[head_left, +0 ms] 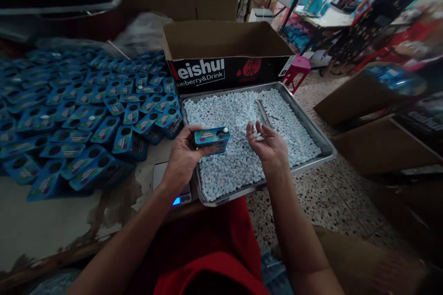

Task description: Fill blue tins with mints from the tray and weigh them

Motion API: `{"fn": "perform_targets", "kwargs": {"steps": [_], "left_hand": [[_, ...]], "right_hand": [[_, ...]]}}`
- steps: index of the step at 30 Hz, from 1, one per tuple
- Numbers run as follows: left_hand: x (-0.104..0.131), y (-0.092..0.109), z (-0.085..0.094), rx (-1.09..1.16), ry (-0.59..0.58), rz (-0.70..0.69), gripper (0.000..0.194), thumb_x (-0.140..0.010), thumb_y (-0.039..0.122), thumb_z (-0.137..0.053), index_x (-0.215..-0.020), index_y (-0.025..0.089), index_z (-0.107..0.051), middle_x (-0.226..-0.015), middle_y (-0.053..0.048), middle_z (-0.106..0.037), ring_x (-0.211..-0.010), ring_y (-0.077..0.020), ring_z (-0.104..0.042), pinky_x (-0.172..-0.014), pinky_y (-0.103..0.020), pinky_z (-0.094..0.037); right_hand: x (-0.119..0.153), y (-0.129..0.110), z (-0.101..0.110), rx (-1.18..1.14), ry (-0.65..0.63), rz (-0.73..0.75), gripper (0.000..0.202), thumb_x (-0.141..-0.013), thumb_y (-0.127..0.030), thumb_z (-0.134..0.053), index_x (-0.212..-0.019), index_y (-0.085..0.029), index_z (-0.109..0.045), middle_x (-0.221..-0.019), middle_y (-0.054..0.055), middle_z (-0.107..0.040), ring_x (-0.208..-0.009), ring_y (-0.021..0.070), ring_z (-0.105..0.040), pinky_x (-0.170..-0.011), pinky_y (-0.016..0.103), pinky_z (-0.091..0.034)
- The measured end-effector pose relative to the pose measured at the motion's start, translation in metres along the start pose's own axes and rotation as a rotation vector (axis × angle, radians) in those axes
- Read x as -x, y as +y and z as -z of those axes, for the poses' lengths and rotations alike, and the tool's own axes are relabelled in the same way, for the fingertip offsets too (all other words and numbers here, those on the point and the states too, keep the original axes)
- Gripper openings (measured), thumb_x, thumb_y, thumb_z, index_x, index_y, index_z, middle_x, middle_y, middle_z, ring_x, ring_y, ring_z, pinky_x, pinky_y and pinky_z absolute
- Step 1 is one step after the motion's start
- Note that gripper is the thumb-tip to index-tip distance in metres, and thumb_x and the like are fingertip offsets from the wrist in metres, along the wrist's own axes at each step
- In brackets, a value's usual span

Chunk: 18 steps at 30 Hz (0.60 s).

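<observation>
My left hand [182, 156] grips a small blue candy box [212, 137] above the left part of a metal tray [328, 156]. One white candy [225, 130] shows at the box's right end. Palm up and fingers curled, my right hand [272, 148] holds a few small white candies [257, 137] over the tray. Many pale blue-white candies [235, 170] cover the tray's bottom. A metal strip-like tool [263, 113] lies among them, just beyond my right hand; its far shape is hard to make out.
Many blue candy boxes [100, 156] stand packed on the left of the table. A small scale [185, 195] with a lit display sits by the tray's near left corner. Behind the tray is an open carton [228, 71]. Cartons [391, 145], a pink stool [298, 68] and a person [384, 4] are to the right.
</observation>
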<state>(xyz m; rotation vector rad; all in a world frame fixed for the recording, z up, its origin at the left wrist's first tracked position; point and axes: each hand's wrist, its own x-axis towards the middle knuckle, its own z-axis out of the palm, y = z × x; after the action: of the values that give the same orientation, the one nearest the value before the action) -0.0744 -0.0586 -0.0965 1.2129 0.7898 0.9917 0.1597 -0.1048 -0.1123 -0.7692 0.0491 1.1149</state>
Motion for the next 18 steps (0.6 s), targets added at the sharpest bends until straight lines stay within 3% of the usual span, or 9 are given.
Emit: {"fn": "perform_targets", "kwargs": {"steps": [3, 5, 8, 10, 15, 18], "left_hand": [[0.015, 0.019, 0.025, -0.139, 0.049, -0.08, 0.045, -0.066, 0.024, -0.092, -0.103, 0.02, -0.066, -0.098, -0.001, -0.071, -0.091, -0.0164, -0.068, -0.087, -0.029, -0.057], [0.027, 0.025, 0.05, -0.177, 0.076, -0.093, 0.044, -0.067, 0.024, -0.091, -0.104, 0.02, -0.067, -0.101, -0.002, -0.071, -0.09, -0.0162, -0.068, -0.086, -0.028, -0.057], [0.047, 0.02, 0.086, -0.089, 0.157, -0.038, 0.05, -0.064, 0.023, -0.092, -0.105, 0.021, -0.064, -0.1, -0.001, -0.071, -0.087, -0.0158, -0.069, -0.082, -0.027, -0.058], [0.059, 0.009, 0.105, -0.024, 0.21, 0.01, 0.054, -0.061, 0.022, -0.094, -0.103, 0.021, -0.061, -0.097, 0.0, -0.071, -0.085, -0.0157, -0.07, -0.08, -0.028, -0.058], [0.072, -0.014, 0.123, 0.043, 0.218, 0.144, 0.059, -0.058, 0.022, -0.095, -0.104, 0.02, -0.059, -0.095, -0.001, -0.072, -0.089, -0.0202, -0.072, -0.081, -0.033, -0.061], [0.075, -0.016, 0.126, 0.043, 0.205, 0.144, 0.059, -0.058, 0.023, -0.096, -0.104, 0.02, -0.059, -0.095, -0.001, -0.072, -0.089, -0.0205, -0.072, -0.079, -0.032, -0.061]], "right_hand": [[0.013, 0.006, -0.003, -0.048, 0.058, -0.136, 0.024, -0.09, 0.0, -0.055, -0.1, -0.021, -0.056, -0.085, 0.001, -0.061, -0.065, 0.0091, -0.065, -0.051, 0.017, -0.06], [0.021, 0.011, -0.007, -0.016, -0.008, -0.247, 0.023, -0.091, 0.002, -0.05, -0.098, -0.018, -0.057, -0.079, -0.001, -0.059, -0.052, 0.0043, -0.054, -0.039, 0.009, -0.047], [0.028, 0.022, -0.012, 0.172, -0.152, -0.305, 0.017, -0.09, -0.001, -0.054, -0.097, -0.014, -0.061, -0.07, -0.002, -0.058, -0.041, 0.0023, -0.039, -0.03, 0.009, -0.031], [0.029, 0.028, -0.015, 0.316, -0.194, -0.294, 0.017, -0.085, -0.002, -0.06, -0.098, -0.012, -0.064, -0.069, -0.001, -0.061, -0.041, 0.0027, -0.04, -0.031, 0.01, -0.031], [0.04, 0.038, -0.031, 0.595, -0.183, -0.331, 0.027, -0.073, 0.0, -0.074, -0.097, -0.009, -0.069, -0.079, 0.008, -0.07, -0.057, 0.0073, -0.056, -0.046, 0.013, -0.045], [0.056, 0.04, -0.049, 0.728, -0.289, -0.442, 0.024, -0.076, -0.005, -0.076, -0.1, -0.007, -0.071, -0.08, 0.009, -0.07, -0.055, 0.0067, -0.054, -0.045, 0.014, -0.043]]}}
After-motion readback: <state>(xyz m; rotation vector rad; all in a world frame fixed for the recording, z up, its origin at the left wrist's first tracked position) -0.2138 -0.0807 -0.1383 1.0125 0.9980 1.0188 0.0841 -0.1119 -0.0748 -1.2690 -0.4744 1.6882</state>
